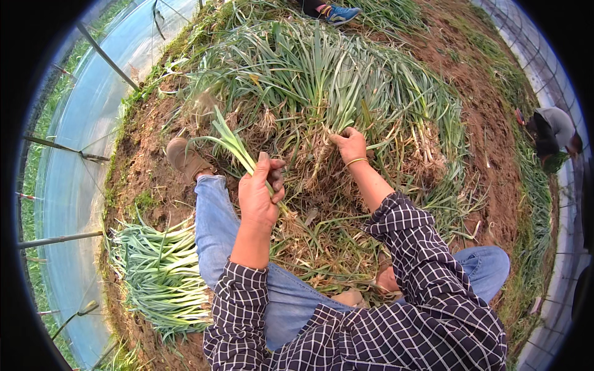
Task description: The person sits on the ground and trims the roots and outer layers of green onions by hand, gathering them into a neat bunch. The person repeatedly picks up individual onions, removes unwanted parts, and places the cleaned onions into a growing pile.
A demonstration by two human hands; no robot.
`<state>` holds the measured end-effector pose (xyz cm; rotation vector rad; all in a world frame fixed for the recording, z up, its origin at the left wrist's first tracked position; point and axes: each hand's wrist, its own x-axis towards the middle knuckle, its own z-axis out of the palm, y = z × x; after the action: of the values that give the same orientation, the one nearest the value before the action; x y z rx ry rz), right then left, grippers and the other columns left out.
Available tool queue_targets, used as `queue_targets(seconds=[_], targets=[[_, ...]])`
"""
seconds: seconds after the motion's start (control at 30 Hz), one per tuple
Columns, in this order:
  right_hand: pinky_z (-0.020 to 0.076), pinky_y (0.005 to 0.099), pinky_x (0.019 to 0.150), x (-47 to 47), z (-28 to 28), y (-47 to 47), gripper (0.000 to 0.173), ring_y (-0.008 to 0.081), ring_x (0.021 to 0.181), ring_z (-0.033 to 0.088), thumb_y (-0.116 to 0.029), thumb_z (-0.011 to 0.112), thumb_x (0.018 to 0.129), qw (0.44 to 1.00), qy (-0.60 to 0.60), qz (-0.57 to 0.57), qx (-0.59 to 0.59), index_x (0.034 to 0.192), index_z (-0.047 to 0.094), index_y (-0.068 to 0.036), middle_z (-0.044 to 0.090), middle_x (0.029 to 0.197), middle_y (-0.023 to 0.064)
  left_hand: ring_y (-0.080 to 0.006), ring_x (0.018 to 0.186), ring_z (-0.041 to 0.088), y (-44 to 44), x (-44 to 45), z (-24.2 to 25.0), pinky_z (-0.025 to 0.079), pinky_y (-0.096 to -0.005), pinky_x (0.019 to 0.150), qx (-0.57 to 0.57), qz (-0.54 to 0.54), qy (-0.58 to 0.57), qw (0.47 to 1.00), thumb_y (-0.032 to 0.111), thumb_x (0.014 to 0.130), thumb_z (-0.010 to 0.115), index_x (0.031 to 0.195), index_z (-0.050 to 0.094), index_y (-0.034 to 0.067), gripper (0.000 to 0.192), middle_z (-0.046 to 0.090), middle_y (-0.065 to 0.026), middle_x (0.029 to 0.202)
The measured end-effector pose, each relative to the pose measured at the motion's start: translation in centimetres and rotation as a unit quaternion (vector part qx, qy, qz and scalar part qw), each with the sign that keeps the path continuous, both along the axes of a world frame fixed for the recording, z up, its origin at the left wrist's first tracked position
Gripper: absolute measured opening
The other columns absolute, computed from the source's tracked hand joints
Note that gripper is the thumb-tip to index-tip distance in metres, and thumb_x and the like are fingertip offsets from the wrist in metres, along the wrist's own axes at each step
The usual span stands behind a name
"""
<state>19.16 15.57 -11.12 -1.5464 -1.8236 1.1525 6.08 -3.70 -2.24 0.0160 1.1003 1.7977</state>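
My left hand (262, 190) is closed around a few cleaned leek-like stalks (236, 148), their green leaves pointing up and left and their roots (291, 222) hanging below the fist. Out at the pile's near edge, my right hand (351, 146) pinches a leek-like plant (344, 118) near its base, with dry husks and roots around the fingers. The uncleaned pile (297, 69) spreads broadly in front of me, leaves pointing away. Beside my left leg lies a neat stack of cleaned stalks (162, 278), pale stems towards me.
Stripped leaves and husks (334, 246) cover the ground between my legs. Plastic sheeting (74, 185) with poles (60, 239) curves along the left. Another person's shoe (343, 15) shows beyond the pile. A second person (554, 132) bends over at the far right, past bare soil (496, 162).
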Motion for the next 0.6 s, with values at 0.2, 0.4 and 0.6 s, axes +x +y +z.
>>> queue_targets(seconds=[0.2,0.4,0.6], targets=[[0.0336,0.0203,0.049,3.7,4.0,-7.4,0.021,0.0036,0.057,0.038,-0.014,0.069,0.077,0.977,0.173,0.121,-0.036,0.073,0.052,-0.002,0.046,0.062,-0.0047,-0.0040,0.048,0.041,0.7,2.6,-0.1,0.026,-0.0164,0.036,-0.021,-0.067,0.071,0.995,0.016,0.083,0.066,0.090,0.061,0.001,0.018,0.050,0.0035,0.066],[0.0407,0.0226,0.054,4.9,5.9,-13.1,0.019,0.0057,0.060,0.046,-0.014,0.069,0.076,0.964,0.139,0.212,-0.083,0.079,0.056,0.000,0.052,0.064,-0.0009,-0.0030,0.042,0.036,0.8,3.9,-1.3,0.023,-0.0179,0.036,-0.064,-0.139,0.065,0.986,0.015,0.076,0.073,0.074,0.054,0.009,0.020,0.046,0.0058,0.057],[0.0441,0.0243,0.057,5.6,4.4,-14.6,0.022,0.0080,0.062,0.052,-0.018,0.068,0.079,0.937,0.199,0.214,-0.192,0.086,0.062,0.002,0.059,0.066,0.0029,-0.0019,0.042,0.034,-0.1,3.3,-1.6,0.022,-0.0180,0.035,-0.067,-0.101,0.066,0.990,0.015,0.080,0.069,0.080,0.055,0.008,0.016,0.044,0.0064,0.059]])
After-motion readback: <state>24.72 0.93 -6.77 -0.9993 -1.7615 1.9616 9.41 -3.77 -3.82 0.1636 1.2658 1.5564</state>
